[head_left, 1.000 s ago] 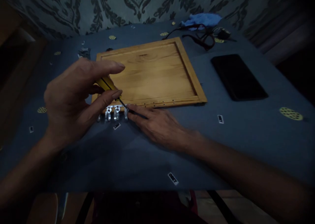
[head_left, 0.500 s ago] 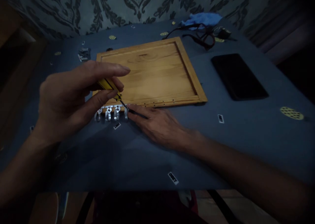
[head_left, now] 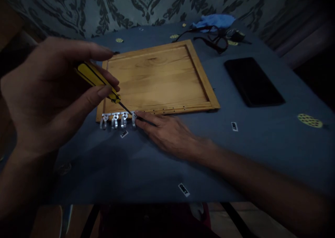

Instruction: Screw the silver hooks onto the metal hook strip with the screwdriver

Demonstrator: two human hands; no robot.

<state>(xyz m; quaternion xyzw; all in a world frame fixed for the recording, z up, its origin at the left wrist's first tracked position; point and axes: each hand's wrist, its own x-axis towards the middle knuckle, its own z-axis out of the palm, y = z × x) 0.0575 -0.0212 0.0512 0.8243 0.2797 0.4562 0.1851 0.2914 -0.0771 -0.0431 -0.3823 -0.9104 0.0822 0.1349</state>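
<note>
My left hand [head_left: 56, 91] is closed round the yellow and black handle of a screwdriver [head_left: 95, 78]. Its thin shaft slants down to the right, and the tip is at the rightmost metal hook [head_left: 134, 119]. Against that same hook press the fingertips of my right hand [head_left: 167, 131], thumb and index finger close together. Several silvery hooks [head_left: 115, 121] stand in a row along the near edge of a wooden frame [head_left: 205, 77] with a recessed panel. Small dark holes run along this edge right of the hooks. The screw under the tip is too small to make out.
A black phone or tablet [head_left: 253, 81] lies right of the frame. Behind it are eyeglasses [head_left: 220, 44], keys [head_left: 235, 34] and a blue cloth [head_left: 214, 21]. The table [head_left: 209, 175] has a dark blue printed cover, with a patterned wall or curtain [head_left: 167, 7] behind.
My left hand has moved left and closer to the camera, tilting the screwdriver flatter and showing more of its handle and shaft. The right hand stays in place at the hook.
</note>
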